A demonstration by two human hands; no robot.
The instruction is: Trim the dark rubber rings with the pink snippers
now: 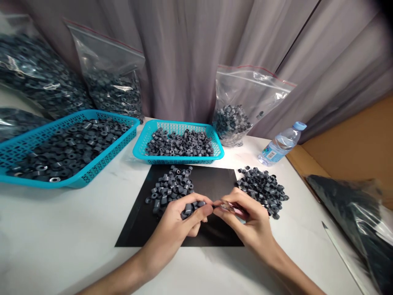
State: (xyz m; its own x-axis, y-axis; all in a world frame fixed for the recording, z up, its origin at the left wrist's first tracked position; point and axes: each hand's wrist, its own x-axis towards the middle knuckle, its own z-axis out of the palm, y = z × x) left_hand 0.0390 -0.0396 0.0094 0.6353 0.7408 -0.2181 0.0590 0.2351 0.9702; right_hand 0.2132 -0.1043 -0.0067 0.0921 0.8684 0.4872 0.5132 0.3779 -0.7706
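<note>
Over a black mat (138,229), my left hand (186,219) is closed around several small grey hollow plastic pieces (188,209). Its thumb and forefinger pinch one at the fingertips. My right hand (248,213) grips a small pinkish, partly see-through tool (231,208), its kind unclear; the tip meets the piece at my left fingertips. Just beyond the left hand lies a heap of grey pieces (172,184) on the mat. To the right of it, a second heap of pieces (267,188) sits mostly on the white table, beside my right hand.
Two blue baskets (179,159) (92,174) full of grey pieces stand at the back and left. Behind them are zip bags of pieces (112,88) (235,119). A water bottle (282,143), a thin pointed strip (340,256) and a cardboard box (353,151) holding a dark plastic bag (346,209) are right.
</note>
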